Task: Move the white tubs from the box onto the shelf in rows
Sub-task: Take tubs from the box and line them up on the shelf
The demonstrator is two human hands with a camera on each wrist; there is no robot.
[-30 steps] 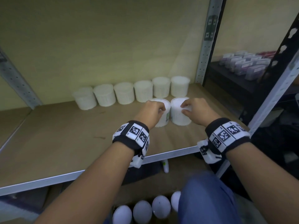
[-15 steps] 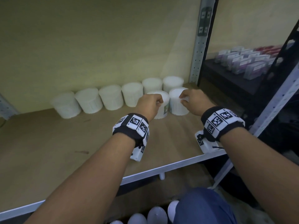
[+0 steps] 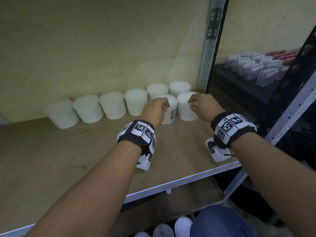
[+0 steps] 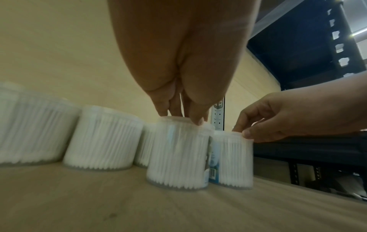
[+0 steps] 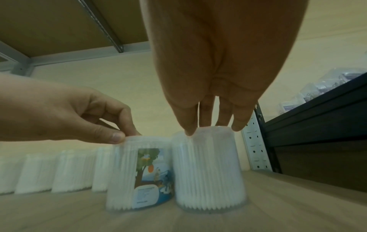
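Two white tubs of cotton buds stand side by side on the wooden shelf (image 3: pixel 51 159), just in front of the right end of a back row of several tubs (image 3: pixel 111 105). My left hand (image 3: pixel 166 106) pinches the rim of the left tub (image 3: pixel 171 100) from above; this tub (image 5: pixel 127 172) carries a picture label. My right hand (image 3: pixel 191 102) grips the top of the right tub (image 3: pixel 185 110) with its fingertips (image 5: pixel 188 130). The left wrist view shows both tubs (image 4: pixel 176 153) (image 4: pixel 234 160) with their bases at the board.
A perforated metal post (image 3: pixel 208 48) rises just right of the tubs. Beyond it a dark shelf holds wrapped packets (image 3: pixel 256 65). Below the shelf edge (image 3: pixel 171 183), more white tubs (image 3: pixel 183 224) show beside my knee. The back wall is close behind the row.
Both hands have carried their tubs farther back, up against the rear row. Each hand keeps its hold on its tub's top.
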